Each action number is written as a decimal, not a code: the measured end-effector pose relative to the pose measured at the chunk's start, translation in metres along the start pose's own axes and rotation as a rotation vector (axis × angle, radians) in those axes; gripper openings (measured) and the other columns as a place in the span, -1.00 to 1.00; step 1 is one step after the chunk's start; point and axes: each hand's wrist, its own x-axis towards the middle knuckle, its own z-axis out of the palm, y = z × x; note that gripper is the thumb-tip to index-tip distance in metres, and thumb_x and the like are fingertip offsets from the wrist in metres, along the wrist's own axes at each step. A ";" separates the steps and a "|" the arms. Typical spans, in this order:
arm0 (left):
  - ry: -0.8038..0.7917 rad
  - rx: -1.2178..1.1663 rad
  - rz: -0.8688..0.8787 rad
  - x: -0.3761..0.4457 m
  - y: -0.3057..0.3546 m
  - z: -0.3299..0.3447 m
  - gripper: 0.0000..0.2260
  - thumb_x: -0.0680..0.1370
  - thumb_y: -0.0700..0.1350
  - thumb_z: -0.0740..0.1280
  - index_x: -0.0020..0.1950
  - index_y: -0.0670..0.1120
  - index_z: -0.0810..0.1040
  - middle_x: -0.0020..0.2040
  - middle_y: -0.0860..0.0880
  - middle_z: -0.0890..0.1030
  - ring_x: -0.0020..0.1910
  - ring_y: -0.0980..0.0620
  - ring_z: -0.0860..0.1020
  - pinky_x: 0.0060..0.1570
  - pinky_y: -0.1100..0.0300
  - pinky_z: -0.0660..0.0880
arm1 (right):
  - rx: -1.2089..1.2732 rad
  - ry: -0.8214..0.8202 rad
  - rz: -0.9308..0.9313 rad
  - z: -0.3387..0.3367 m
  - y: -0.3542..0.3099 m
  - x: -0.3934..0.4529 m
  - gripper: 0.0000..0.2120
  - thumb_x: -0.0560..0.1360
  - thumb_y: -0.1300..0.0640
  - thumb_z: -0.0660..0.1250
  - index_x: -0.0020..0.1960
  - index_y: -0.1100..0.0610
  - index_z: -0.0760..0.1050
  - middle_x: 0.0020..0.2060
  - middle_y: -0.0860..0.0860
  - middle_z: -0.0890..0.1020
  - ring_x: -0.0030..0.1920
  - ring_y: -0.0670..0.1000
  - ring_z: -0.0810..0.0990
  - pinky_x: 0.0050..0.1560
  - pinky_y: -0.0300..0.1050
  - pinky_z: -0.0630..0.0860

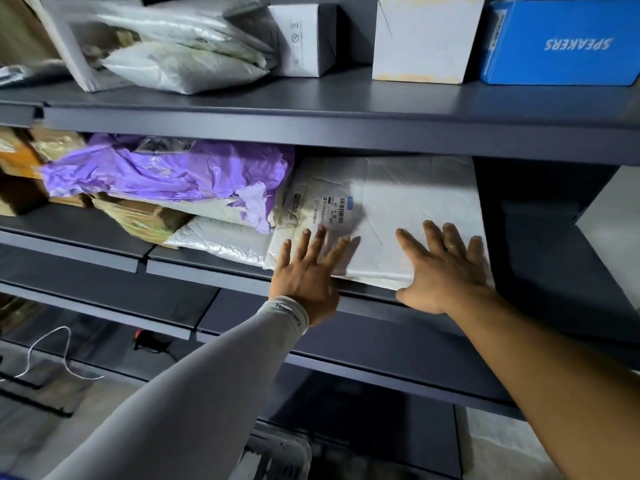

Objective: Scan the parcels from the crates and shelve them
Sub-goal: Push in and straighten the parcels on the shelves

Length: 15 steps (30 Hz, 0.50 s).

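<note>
A parcel storeroom or sorting depot, shown by dark metal shelving (311, 126), stacked with labelled white mailers (398, 202), a purple poly bag (156, 171), cardboard cartons (426, 36), a blue box (568, 43) marked SPEAKERS

A dark grey metal shelving unit (346, 133) fills nearly the whole view, its boards running slightly downhill from left to right across the frame. The upper shelf (346, 98) catches the brightest light, while the recess at the right end of the middle shelf (540, 209) sits in deep shadow. A pale wall (613, 206) shows past the unit's right edge. Lower boards (104, 271) step down to the left — each with a folded front lip. Beneath them the space is dim: a thin white cable (52, 355) loops over a grey floor (114, 403), and a small dark object with an orange-red mark (149, 341) lies under the shelf, too blurred to identify.
</note>
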 end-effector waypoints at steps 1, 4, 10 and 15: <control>-0.005 0.006 0.002 -0.005 -0.003 -0.003 -0.17 0.60 0.12 0.24 0.65 0.26 -0.30 0.68 -0.03 -0.31 0.67 -0.12 -0.26 0.62 -0.20 -0.21 | -0.001 0.025 -0.019 -0.002 -0.006 -0.003 0.08 0.44 -0.36 0.33 0.63 -0.24 -0.39 0.66 0.06 -0.32 0.63 0.24 -0.35 0.55 0.43 -0.25; -0.024 0.013 -0.022 -0.023 -0.013 -0.012 -0.14 0.59 0.11 0.26 0.64 0.29 -0.33 0.68 -0.01 -0.31 0.66 -0.11 -0.29 0.62 -0.17 -0.23 | -0.005 0.075 -0.082 -0.007 -0.027 -0.011 0.07 0.44 -0.46 0.27 0.63 -0.25 -0.40 0.66 0.05 -0.33 0.64 0.22 -0.35 0.51 0.41 -0.29; -0.048 0.018 -0.066 -0.070 -0.045 -0.011 -0.16 0.59 0.09 0.26 0.65 0.28 -0.30 0.69 -0.03 -0.28 0.67 -0.10 -0.27 0.62 -0.17 -0.23 | 0.039 0.147 -0.164 -0.015 -0.069 -0.030 -0.05 0.51 -0.40 0.20 0.64 -0.26 -0.35 0.68 0.04 -0.26 0.66 0.19 -0.29 0.58 0.37 -0.25; 0.028 0.087 0.015 -0.099 -0.105 -0.022 -0.21 0.62 0.17 0.21 0.65 0.27 -0.29 0.70 -0.05 -0.24 0.67 -0.12 -0.24 0.61 -0.23 -0.19 | 0.065 0.273 -0.187 -0.030 -0.111 -0.051 -0.10 0.56 -0.40 0.15 0.60 -0.27 -0.44 0.67 0.05 -0.28 0.67 0.18 -0.23 0.61 0.36 -0.13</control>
